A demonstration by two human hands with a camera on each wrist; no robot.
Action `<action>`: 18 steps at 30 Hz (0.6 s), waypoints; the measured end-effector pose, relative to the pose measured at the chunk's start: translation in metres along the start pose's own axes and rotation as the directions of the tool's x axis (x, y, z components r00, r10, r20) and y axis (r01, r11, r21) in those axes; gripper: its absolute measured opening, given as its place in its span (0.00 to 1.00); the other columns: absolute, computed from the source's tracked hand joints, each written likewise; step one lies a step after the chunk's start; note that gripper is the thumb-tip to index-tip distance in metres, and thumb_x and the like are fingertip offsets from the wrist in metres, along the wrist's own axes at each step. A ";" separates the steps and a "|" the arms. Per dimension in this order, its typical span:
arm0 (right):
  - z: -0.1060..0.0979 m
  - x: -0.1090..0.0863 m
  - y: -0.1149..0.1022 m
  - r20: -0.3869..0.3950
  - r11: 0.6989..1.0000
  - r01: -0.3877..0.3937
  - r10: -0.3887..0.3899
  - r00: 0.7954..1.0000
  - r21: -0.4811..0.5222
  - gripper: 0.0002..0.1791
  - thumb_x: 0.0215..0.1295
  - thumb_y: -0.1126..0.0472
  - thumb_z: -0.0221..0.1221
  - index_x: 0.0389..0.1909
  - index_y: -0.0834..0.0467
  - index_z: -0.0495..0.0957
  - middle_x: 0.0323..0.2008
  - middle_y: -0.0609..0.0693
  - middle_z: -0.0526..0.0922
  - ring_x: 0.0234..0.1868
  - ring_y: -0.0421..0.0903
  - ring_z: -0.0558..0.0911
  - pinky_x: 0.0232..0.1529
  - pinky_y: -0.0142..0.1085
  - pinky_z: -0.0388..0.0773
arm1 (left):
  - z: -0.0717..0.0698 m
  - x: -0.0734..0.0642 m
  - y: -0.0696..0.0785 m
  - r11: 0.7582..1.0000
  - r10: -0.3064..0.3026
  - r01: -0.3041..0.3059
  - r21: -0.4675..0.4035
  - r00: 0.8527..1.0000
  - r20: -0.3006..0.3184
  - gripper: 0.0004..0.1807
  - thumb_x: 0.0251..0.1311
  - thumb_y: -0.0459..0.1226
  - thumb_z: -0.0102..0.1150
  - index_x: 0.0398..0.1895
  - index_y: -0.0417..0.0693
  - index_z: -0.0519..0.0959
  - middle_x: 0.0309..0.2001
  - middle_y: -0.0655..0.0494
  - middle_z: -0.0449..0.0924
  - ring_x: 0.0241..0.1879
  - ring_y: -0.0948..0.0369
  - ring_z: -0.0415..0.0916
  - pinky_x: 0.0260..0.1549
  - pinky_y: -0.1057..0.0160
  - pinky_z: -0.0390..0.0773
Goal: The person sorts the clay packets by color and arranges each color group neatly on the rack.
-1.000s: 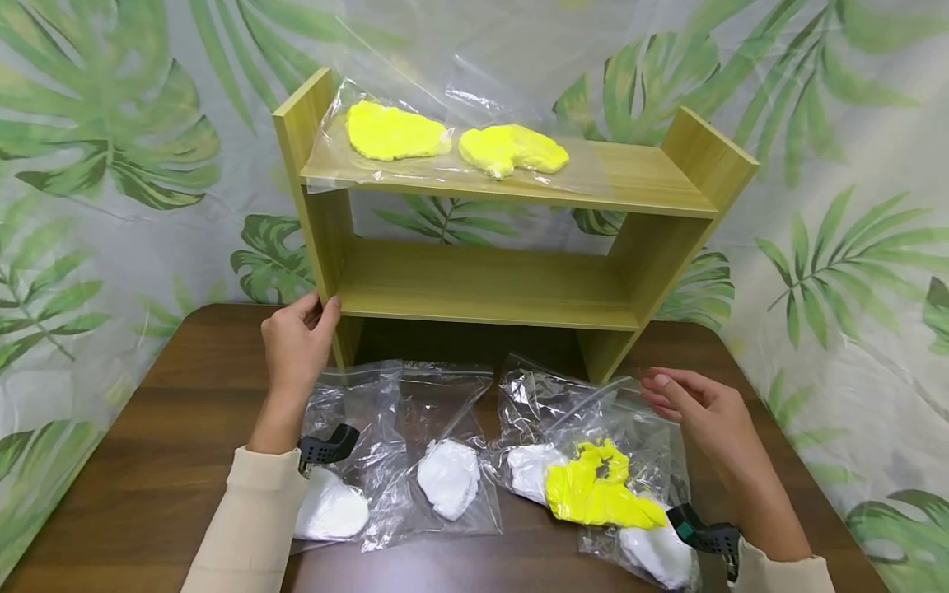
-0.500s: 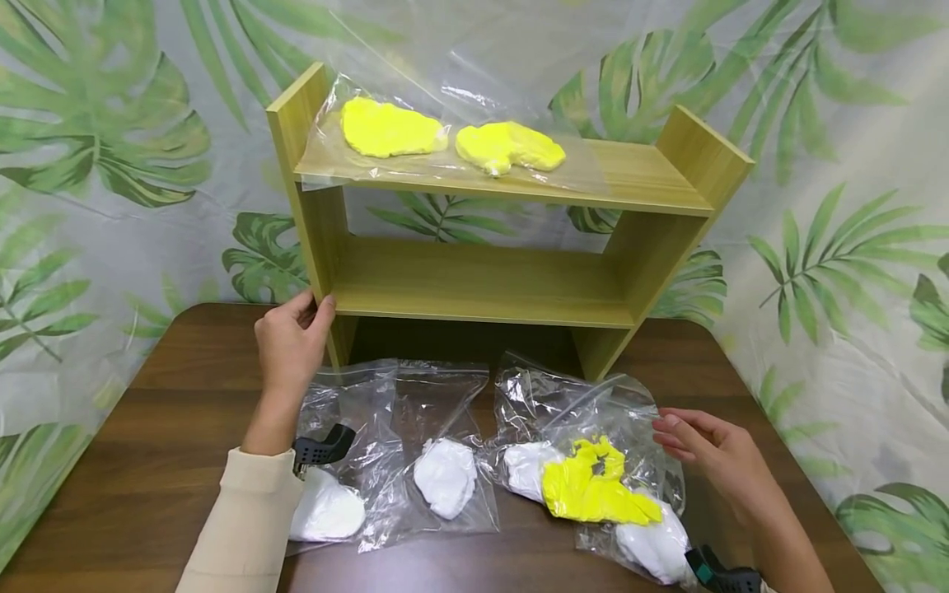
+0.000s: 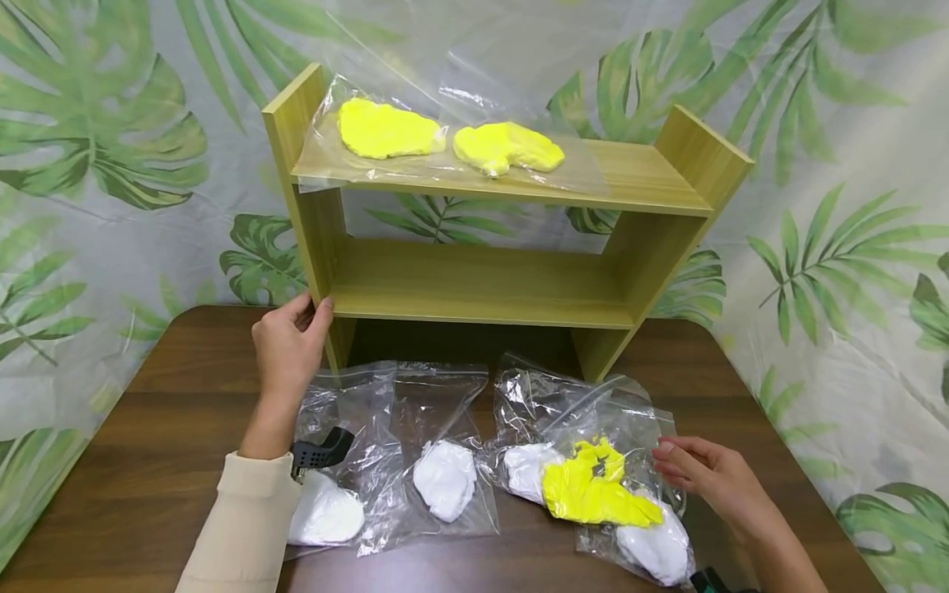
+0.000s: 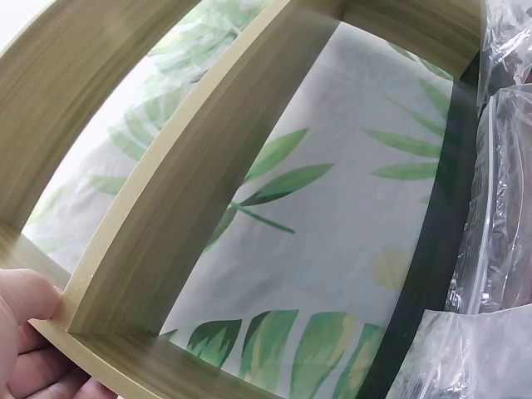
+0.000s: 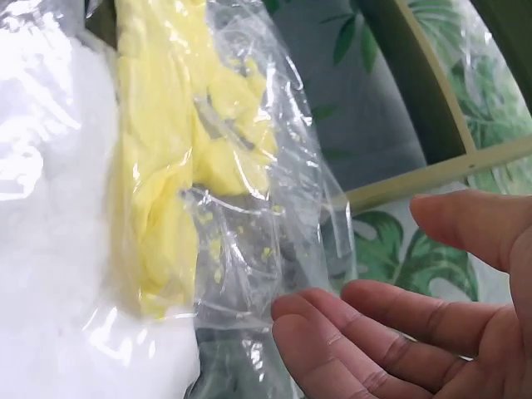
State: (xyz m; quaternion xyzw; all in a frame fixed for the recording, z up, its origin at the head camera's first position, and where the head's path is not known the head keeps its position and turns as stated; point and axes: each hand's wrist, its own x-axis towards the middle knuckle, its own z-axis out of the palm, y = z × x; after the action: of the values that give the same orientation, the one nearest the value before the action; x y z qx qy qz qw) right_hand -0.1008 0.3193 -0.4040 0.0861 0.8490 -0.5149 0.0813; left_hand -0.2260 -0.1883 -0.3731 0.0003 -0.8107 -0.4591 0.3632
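1. The left hand grips the left upright of the wooden shelf, its thumb on the front edge where the middle board meets it and its other fingers round the outer side.
2. The right hand holds nothing; its fingers are loosely extended, the thumb apart from them, just beside the clear bag with a yellow lump. Whether the fingertips touch the thin plastic is hard to tell.
3. That yellow lump lies in front of the shelf, overlapping a white lump at its left and another white lump at its lower right.
4. Two more bagged white lumps lie further left on the dark wooden table.
5. On the shelf's top board, two bagged yellow pieces lie side by side.
6. Behind hangs a leaf-patterned cloth.
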 end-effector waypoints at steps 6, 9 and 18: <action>-0.003 -0.005 0.008 -0.029 0.998 -0.050 0.049 0.998 -0.025 0.32 0.69 0.50 0.56 0.60 0.74 0.69 0.49 0.63 0.82 0.42 0.48 0.85 0.43 0.39 0.81 | 0.000 0.001 0.000 1.000 -0.004 0.004 -0.003 1.000 0.002 0.13 0.62 0.37 0.60 0.45 0.38 0.85 0.35 0.41 0.85 0.34 0.52 0.85 0.27 0.87 0.67; -0.003 -0.006 0.012 -0.012 0.996 -0.085 0.084 0.996 -0.020 0.31 0.70 0.51 0.56 0.59 0.75 0.69 0.46 0.62 0.83 0.41 0.48 0.85 0.43 0.40 0.82 | -0.001 0.001 0.000 1.000 -0.013 0.013 -0.012 1.000 0.004 0.13 0.62 0.37 0.60 0.45 0.38 0.85 0.36 0.41 0.85 0.35 0.51 0.85 0.27 0.87 0.67; 0.002 -0.003 0.026 0.065 0.987 -0.106 0.114 0.991 -0.123 0.24 0.68 0.52 0.58 0.50 0.72 0.78 0.34 0.54 0.84 0.34 0.45 0.82 0.35 0.38 0.81 | -0.001 -0.001 0.000 1.000 -0.016 0.016 -0.019 1.000 0.013 0.13 0.63 0.37 0.59 0.45 0.37 0.85 0.36 0.40 0.85 0.34 0.51 0.84 0.27 0.87 0.67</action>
State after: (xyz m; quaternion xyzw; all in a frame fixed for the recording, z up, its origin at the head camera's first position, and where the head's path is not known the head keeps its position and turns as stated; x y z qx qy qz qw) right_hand -0.0917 0.3288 -0.4264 0.1092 0.8687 -0.4607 0.1451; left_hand -0.2245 -0.1885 -0.3734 0.0004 -0.8085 -0.4697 0.3544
